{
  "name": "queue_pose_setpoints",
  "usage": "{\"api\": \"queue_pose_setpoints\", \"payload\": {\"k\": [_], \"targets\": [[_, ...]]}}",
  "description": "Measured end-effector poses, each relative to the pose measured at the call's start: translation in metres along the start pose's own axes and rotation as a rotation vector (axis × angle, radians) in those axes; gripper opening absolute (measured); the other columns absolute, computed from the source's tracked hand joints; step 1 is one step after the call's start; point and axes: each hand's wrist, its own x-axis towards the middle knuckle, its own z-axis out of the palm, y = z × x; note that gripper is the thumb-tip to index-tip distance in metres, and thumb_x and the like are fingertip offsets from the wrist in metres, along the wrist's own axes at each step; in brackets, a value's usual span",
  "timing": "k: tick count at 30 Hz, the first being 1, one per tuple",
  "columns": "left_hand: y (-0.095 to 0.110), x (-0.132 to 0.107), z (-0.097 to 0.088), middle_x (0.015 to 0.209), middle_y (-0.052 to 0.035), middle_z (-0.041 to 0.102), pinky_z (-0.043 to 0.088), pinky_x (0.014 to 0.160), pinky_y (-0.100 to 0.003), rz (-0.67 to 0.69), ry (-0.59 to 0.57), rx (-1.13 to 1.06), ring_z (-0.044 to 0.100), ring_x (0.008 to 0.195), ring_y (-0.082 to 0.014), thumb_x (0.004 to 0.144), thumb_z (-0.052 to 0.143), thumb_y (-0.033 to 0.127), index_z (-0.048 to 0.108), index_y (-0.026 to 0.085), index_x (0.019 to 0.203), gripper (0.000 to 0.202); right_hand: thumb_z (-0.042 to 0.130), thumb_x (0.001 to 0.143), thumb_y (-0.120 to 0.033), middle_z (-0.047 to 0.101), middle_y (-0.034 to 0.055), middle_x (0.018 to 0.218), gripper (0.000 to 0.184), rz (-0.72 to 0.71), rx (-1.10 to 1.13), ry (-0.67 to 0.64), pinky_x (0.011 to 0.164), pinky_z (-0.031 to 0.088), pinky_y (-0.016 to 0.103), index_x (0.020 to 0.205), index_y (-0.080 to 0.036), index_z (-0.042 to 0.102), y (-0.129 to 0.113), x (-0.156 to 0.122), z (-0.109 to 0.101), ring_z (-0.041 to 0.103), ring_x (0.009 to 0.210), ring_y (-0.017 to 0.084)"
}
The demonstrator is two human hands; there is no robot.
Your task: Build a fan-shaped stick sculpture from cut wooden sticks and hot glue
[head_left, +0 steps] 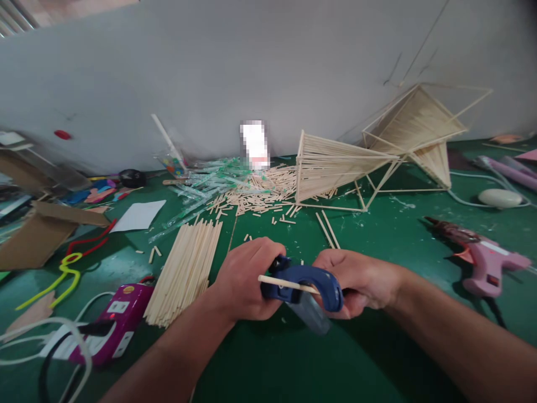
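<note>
A blue pipe cutter (308, 274) with a curved, hooked jaw is held above the green table, its grey blade (312, 318) blurred below. My left hand (249, 277) is closed around the cutter's handle side. A thin wooden stick (285, 283) crosses the tool and passes into the hooked jaw. Behind that jaw, my right hand (361, 280) is closed at the stick's far end, its fingertips partly hidden. Two loose sticks (328, 229) lie just beyond my right hand. To the left of my left hand lies a bundle of long wooden sticks (188, 263).
Short cut stick pieces (268, 193) are heaped near the wall beside plastic wrappers (205, 182). A wooden stick frame (348, 168) stands at back right, a pink glue gun (482, 257) in front of it. A magenta power strip (121, 319) with cables lies at left.
</note>
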Motion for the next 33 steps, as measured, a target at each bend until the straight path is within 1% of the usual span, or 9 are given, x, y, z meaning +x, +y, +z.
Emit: {"api": "queue_pose_setpoints", "payload": {"k": [5,13,18,22,25,27,28,30,33], "targets": [[0.001,0.000,0.000,0.070,-0.0012,0.056,0.038,0.051,-0.026,-0.009,0.009,-0.006,0.050,0.057,-0.0143,0.063,0.054,0.020,0.046,0.020,0.086,0.024,0.053,0.086,-0.029,0.034,-0.0072,0.040,0.032,-0.003,0.000,-0.002,0.031,0.015,0.014,0.061,-0.010,0.057,0.001,0.000,-0.001,0.021,0.032,0.002],[0.002,0.002,0.000,0.069,-0.0003,0.057,0.038,0.048,-0.025,-0.015,0.023,-0.003,0.050,0.053,-0.0130,0.067,0.055,0.024,0.047,0.019,0.085,0.021,0.054,0.084,-0.034,0.031,-0.0085,0.038,0.033,-0.042,-0.018,0.011,0.031,0.016,0.015,0.060,-0.011,0.056,0.002,0.001,-0.002,0.020,0.032,0.002],[0.001,0.000,0.002,0.069,-0.0006,0.060,0.040,0.047,-0.025,-0.041,0.038,-0.006,0.054,0.053,-0.0137,0.068,0.056,0.024,0.050,0.019,0.085,0.019,0.055,0.083,-0.037,0.030,-0.0086,0.037,0.037,-0.093,-0.070,0.074,0.031,0.014,0.017,0.057,-0.012,0.057,0.002,0.001,-0.004,0.018,0.030,0.002],[-0.003,-0.001,0.005,0.075,-0.0032,0.064,0.047,0.051,-0.028,-0.141,0.061,0.012,0.060,0.060,-0.0173,0.066,0.057,0.025,0.054,0.019,0.089,0.024,0.057,0.085,-0.040,0.039,-0.0066,0.042,0.034,-0.217,-0.163,0.227,0.034,0.014,0.017,0.068,-0.011,0.064,-0.008,0.001,0.003,0.025,0.036,0.003],[-0.007,0.000,0.007,0.084,-0.0043,0.066,0.052,0.060,-0.030,-0.198,0.111,0.040,0.064,0.071,-0.0197,0.067,0.058,0.024,0.054,0.020,0.095,0.029,0.067,0.078,-0.031,0.047,-0.0054,0.053,0.018,-0.398,-0.339,0.531,0.040,0.022,0.016,0.073,-0.014,0.064,-0.012,0.005,0.014,0.034,0.045,0.004],[-0.008,-0.001,0.007,0.087,-0.0038,0.066,0.053,0.064,-0.031,-0.225,0.129,0.054,0.065,0.075,-0.0202,0.067,0.058,0.023,0.052,0.021,0.097,0.031,0.070,0.075,-0.029,0.051,-0.0044,0.058,0.015,-0.522,-0.487,0.757,0.046,0.029,0.018,0.073,-0.015,0.064,-0.010,0.008,0.021,0.040,0.051,0.006],[-0.007,-0.001,0.007,0.087,-0.0035,0.065,0.053,0.064,-0.031,-0.233,0.133,0.059,0.065,0.076,-0.0202,0.067,0.058,0.023,0.052,0.021,0.098,0.032,0.070,0.075,-0.030,0.052,-0.0034,0.061,0.015,-0.562,-0.547,0.831,0.048,0.032,0.019,0.074,-0.016,0.064,-0.008,0.009,0.024,0.042,0.054,0.007],[-0.004,-0.001,0.005,0.090,-0.0043,0.065,0.053,0.066,-0.032,-0.242,0.136,0.062,0.064,0.078,-0.0206,0.067,0.058,0.022,0.050,0.021,0.101,0.035,0.068,0.076,-0.031,0.056,-0.0016,0.064,0.016,-0.593,-0.617,0.888,0.050,0.035,0.021,0.075,-0.016,0.065,-0.003,0.011,0.026,0.044,0.056,0.009],[0.001,0.000,0.002,0.095,-0.0072,0.063,0.054,0.071,-0.034,-0.243,0.131,0.047,0.064,0.083,-0.0220,0.068,0.058,0.022,0.048,0.019,0.106,0.039,0.069,0.075,-0.033,0.058,-0.0002,0.067,0.017,-0.608,-0.683,0.888,0.050,0.037,0.022,0.075,-0.017,0.065,0.002,0.012,0.023,0.047,0.057,0.010]]}}
